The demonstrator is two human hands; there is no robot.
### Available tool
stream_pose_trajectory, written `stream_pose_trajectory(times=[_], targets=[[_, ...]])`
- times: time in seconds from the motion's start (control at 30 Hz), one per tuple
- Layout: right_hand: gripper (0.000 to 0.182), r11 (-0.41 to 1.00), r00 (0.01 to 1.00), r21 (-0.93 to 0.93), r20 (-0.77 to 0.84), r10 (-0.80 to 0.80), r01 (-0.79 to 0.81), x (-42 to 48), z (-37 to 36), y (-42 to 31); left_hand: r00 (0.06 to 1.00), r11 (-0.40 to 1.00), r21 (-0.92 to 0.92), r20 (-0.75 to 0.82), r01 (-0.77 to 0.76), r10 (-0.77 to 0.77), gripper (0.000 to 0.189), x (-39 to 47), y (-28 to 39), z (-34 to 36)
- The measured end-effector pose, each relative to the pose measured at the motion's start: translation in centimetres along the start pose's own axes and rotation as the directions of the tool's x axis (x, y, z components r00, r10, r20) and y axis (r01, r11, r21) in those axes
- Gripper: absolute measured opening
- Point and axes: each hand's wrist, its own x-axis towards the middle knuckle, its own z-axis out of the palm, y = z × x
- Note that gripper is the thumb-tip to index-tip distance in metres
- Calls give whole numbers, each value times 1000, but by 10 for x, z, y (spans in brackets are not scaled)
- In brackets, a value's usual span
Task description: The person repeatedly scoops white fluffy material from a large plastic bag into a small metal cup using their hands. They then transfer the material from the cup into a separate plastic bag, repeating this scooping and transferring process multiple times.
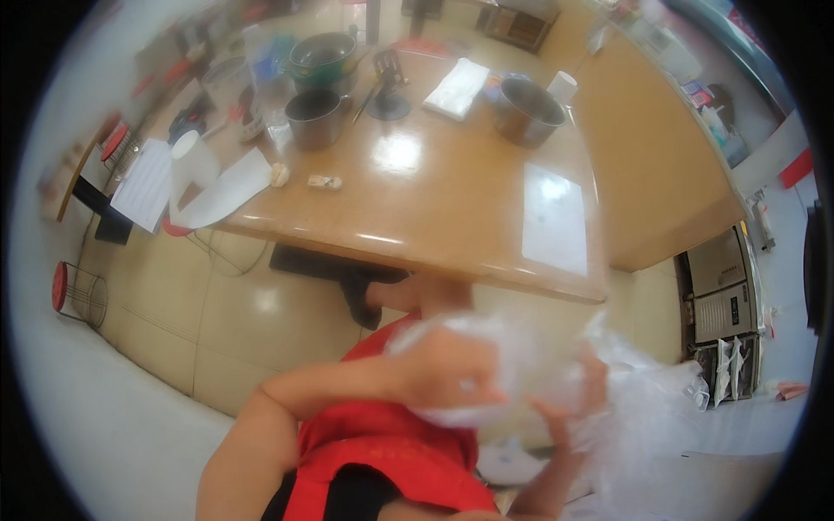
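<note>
Near the middle, my left hand (449,374) is closed on a crumpled, translucent plastic bag (521,338), with motion blur over the fingers. To its right, my right hand (589,387) is raised with its fingers bent around thin clear plastic (651,397), which spreads out to the right. Whether both hands hold one piece of plastic or two cannot be told. The two hands are a little apart, in front of a red apron (391,436). Beyond them stands a wooden table (443,208).
On the table are dark metal pots (313,124), a green pot (322,62), another pot (524,120), a slotted spatula (389,71), folded white sheets (459,88), a paper roll (195,159) and a flat white sheet (554,218). A red stool (60,286) stands at the left wall.
</note>
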Motion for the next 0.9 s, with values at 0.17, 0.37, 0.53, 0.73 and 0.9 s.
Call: stream_pose_trajectory(times=[0.17, 0.37, 0.53, 0.73, 0.9], targets=[[30, 995, 984, 102, 176, -24, 6, 1, 32, -3, 913, 884, 269, 261, -382, 315, 11, 11, 18, 2], [11, 994, 996, 80, -36, -76, 79, 11, 11, -13, 968, 691, 722, -150, -33, 203, 14, 1, -1, -31], [4, 999, 990, 45, -141, 13, -6, 5, 29, -21, 901, 675, 616, 146, -406, 409, 17, -31, 30, 28], [4, 824, 906, 379, -227, -359, 421, -23, 35, -23, 756, 891, -314, -478, 328, -447, 25, -16, -57, 21], [10, 943, 776, 179, 621, 114, -281, -34, -21, -41, 548, 648, 85, -623, 757, -558, 31, 9, -48, -90]])
